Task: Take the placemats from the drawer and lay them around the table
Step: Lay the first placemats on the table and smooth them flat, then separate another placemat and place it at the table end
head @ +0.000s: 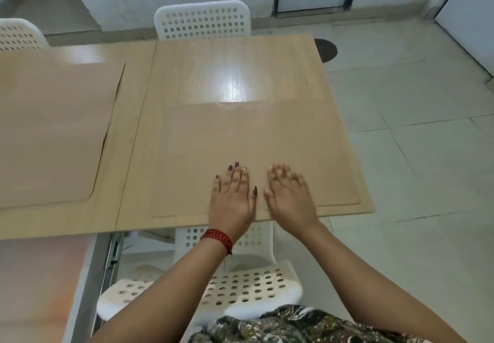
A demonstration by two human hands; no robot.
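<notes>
Both hands flat and open, gripping nothing. Left hand (232, 195) palm-down on the near mat (256, 155), fingers spread; right hand (290, 195) beside it, blurred, so contact with the mat not certain. Near mat lying square on the right half of the worktop (240, 72), its front edge just inside the worktop's near edge, close to the right edge too. Second mat (53, 134) laid on the left half, well apart from the first, one corner near the seam looking slightly lifted or shadowed. Drawer (88, 275) at lower left, pulled out under the worktop; something pale orange inside, likely more mats, though too blurred to tell. White chairs at the far side (203, 21) and below the near edge (240, 286).

Probably smoothing or squaring the near mat. Risks from here: pushing unevenly, skewing the mat or sliding it over the near or right edge; mat colour close to the worktop's, so a crooked lay easy to miss; open drawer beside the hip, easy to bump when moving on to the next place.
</notes>
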